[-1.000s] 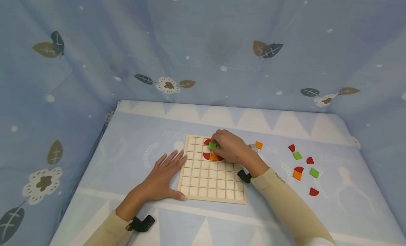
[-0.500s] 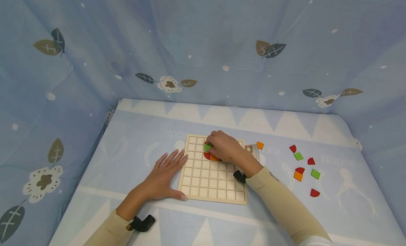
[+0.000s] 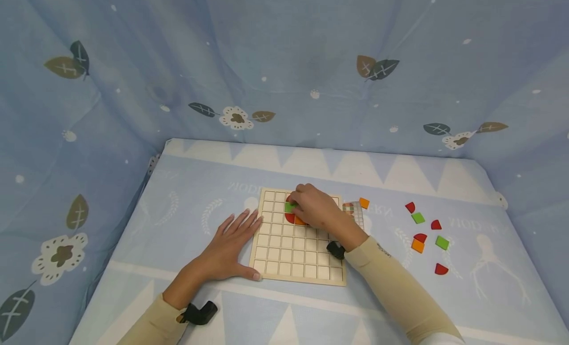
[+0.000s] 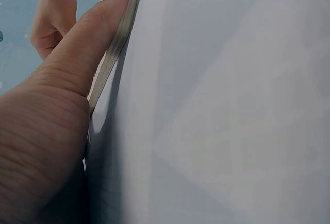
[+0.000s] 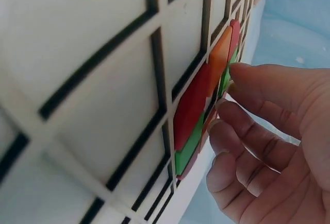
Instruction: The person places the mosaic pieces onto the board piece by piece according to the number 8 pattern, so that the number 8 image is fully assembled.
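In the head view a wooden grid board (image 3: 284,251) lies on the table. My left hand (image 3: 228,253) rests flat at its left edge, fingers spread, fingertips and thumb touching the frame. In the left wrist view the thumb (image 4: 98,33) lies along the board's side. My right hand (image 3: 313,206) is over the upper part of the board, its thumb and fingertips pinching a green square tile (image 3: 290,207) at a cell. Red quarter-round tiles (image 5: 192,105), an orange square tile (image 5: 220,59) and another green tile (image 5: 190,144) sit in cells around it. The hand hides part of this cluster.
A printed pattern card (image 3: 355,211) lies partly under the right forearm, with an orange tile (image 3: 364,203) by its corner. Farther right lie loose red quarter-rounds (image 3: 441,269), green squares (image 3: 442,242) and an orange square (image 3: 418,245). A patterned curtain (image 3: 284,63) stands behind the table.
My right hand has moved slightly left and brought the green tile down to a cell in the cluster. More of the card shows now. The left hand has stayed in place.
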### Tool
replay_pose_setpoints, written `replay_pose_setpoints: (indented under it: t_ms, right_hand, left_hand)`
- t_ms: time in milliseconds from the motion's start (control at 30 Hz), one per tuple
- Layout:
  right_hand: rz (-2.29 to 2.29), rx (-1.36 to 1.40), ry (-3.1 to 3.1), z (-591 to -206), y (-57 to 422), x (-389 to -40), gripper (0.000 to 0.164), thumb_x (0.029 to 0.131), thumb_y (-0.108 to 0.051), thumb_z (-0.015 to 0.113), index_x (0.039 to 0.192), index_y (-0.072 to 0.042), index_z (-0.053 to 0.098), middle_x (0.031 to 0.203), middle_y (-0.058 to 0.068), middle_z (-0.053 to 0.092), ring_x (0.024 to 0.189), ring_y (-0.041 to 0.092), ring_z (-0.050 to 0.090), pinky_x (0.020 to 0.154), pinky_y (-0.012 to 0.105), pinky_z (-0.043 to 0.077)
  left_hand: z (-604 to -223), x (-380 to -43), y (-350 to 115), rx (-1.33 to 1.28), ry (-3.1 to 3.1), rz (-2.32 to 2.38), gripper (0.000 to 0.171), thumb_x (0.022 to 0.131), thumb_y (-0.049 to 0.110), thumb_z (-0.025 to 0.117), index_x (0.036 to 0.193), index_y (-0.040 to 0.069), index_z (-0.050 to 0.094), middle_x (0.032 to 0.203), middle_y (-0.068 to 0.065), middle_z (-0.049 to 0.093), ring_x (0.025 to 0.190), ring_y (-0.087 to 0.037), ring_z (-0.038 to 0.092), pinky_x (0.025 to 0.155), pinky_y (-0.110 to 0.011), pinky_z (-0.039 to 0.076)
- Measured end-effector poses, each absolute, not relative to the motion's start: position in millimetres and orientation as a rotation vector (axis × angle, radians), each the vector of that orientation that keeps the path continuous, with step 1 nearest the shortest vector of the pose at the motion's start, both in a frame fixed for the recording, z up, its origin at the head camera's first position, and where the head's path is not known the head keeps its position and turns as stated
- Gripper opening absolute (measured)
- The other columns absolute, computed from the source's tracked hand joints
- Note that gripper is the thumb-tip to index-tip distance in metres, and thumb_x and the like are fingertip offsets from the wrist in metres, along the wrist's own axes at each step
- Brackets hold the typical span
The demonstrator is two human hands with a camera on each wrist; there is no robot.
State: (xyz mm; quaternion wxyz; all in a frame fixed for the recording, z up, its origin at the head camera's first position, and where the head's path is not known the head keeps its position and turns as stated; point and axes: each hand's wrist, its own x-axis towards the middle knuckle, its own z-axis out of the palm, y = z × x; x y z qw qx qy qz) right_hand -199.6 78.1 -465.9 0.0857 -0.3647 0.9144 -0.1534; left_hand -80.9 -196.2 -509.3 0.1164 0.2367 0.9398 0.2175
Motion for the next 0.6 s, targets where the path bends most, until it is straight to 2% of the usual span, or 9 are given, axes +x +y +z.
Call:
replay_pose_setpoints:
  t_ms: [267, 600]
  right_hand:
    - [-0.569, -1.051, 2.793, -457, 110, -187, 0.011, 0.101, -0.014, 0.070, 0.109, -0.008, 0.076, 0.103, 0.002, 0.065, 0.092, 0.020, 0.057, 0.076, 0.032, 0.054]
    - [-0.715, -0.817, 2.928, -464, 191, -150, 0.010, 0.098, -0.009, 0.073, 0.107, -0.007, 0.075, 0.100, 0.000, 0.067, 0.092, 0.018, 0.061, 0.080, 0.039, 0.056]
  left_hand:
    - [-510, -83, -193, 0.696, 2.750, 0.645, 0.137, 0.067, 0.079, 0.082, 0.169, 0.014, 0.016, 0.175, -0.003, 0.005, 0.161, -0.025, -0.004, 0.126, -0.053, -0.001]
    - [-514, -81, -196, 0.707, 2.762, 0.651, 0.138, 0.067, 0.085, 0.076, 0.169, 0.015, 0.016, 0.175, -0.003, 0.007, 0.161, -0.026, -0.002, 0.126, -0.053, -0.002]
